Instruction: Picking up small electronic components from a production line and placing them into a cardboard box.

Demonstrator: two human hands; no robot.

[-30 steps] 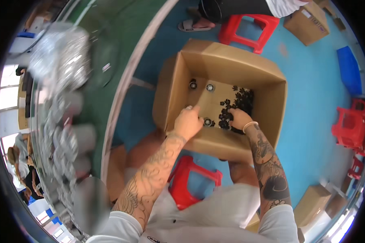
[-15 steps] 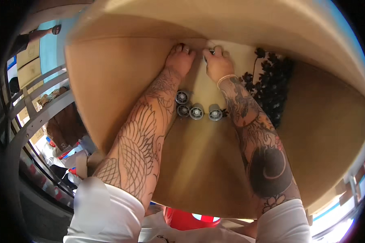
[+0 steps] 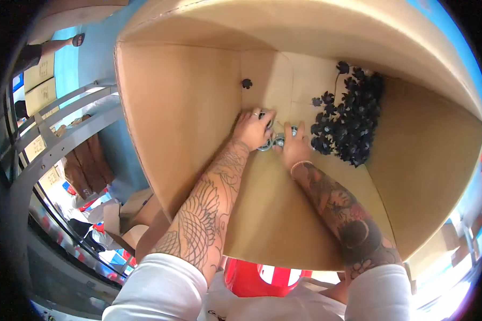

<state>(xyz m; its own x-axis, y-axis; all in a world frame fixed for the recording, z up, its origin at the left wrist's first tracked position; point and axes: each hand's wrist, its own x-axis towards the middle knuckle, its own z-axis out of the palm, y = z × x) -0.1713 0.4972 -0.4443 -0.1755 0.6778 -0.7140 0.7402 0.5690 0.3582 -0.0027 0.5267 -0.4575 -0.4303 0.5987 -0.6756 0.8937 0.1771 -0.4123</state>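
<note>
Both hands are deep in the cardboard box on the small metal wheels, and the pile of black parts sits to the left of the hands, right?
Not quite. In the head view the pile of black parts lies to the right of the hands, not the left. The rest holds: the left hand and right hand are deep in the cardboard box on the small metal wheels.

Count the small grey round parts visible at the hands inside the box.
2 visible: both grey round parts lie between the left hand and right hand; more may be hidden beneath.
</note>
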